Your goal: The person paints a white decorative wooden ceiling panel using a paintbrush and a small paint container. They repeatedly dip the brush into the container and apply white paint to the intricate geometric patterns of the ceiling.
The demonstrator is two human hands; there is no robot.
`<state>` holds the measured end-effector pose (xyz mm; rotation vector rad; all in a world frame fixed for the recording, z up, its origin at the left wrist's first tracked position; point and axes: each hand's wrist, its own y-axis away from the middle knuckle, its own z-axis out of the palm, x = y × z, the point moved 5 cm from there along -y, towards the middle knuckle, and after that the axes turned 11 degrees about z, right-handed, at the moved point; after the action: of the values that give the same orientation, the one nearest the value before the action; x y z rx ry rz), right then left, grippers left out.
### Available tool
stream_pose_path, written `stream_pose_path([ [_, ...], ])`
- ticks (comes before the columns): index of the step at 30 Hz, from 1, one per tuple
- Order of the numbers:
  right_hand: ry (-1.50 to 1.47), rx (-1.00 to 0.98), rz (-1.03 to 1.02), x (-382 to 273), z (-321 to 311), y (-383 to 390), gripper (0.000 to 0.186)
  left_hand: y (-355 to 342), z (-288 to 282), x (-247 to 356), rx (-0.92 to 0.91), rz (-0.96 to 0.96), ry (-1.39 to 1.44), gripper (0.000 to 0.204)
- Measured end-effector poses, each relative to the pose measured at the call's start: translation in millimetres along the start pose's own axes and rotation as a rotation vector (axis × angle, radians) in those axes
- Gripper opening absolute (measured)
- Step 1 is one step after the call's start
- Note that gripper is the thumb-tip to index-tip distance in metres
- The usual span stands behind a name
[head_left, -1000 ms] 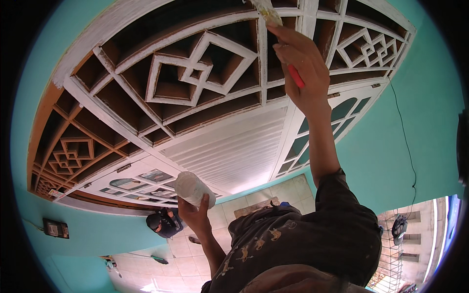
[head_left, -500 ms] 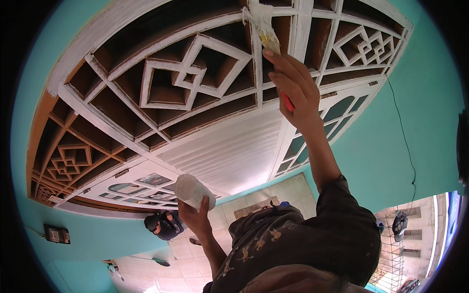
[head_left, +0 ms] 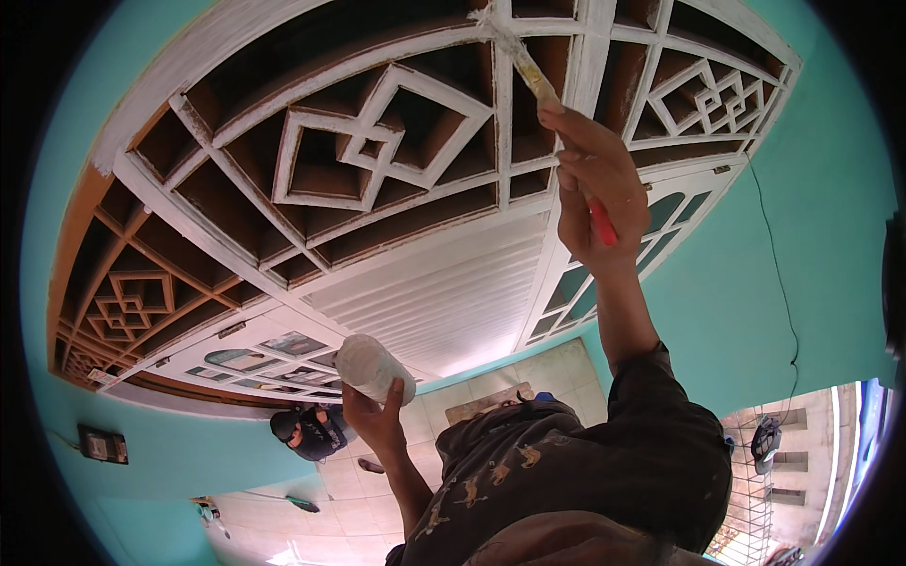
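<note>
My right hand (head_left: 604, 184) is raised overhead, fingers closed around a paintbrush (head_left: 531, 71). The red end of its handle shows below my palm. White paint covers the bristles, whose tip touches a bar of the wooden lattice (head_left: 429, 177) near a joint at the top. Lower and to the left, my left hand (head_left: 375, 420) grips a white paint-smeared cup (head_left: 370, 366). What is inside the cup cannot be seen. Most of the lattice around the brush is white, with brown wood on the inner sides of its openings.
At the far left the lattice section (head_left: 142, 302) is brown. White panelled doors (head_left: 444, 297) stand below it, between turquoise walls (head_left: 755, 274). A person in dark clothes (head_left: 316, 431) is low near the left wall. A black cable (head_left: 772, 236) hangs on the right wall.
My right hand has moved slightly right and down, tilting the brush so its tip points up and left on the lattice. The left hand with the cup has barely moved.
</note>
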<state>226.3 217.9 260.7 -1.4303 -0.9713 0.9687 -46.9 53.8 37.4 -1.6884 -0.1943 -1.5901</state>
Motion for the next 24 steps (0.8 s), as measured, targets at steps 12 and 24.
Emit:
stream_pose_path([
  [12, 0.069, 0.069, -0.003, 11, 16, -31, 0.028, 3, -7, -3, 0.004, -0.006, 0.018, 0.067],
  [24, 0.209, -0.080, -0.046, 0, 4, -39, 0.029, 4, -11, -7, 0.022, -0.028, 0.006, 0.066],
])
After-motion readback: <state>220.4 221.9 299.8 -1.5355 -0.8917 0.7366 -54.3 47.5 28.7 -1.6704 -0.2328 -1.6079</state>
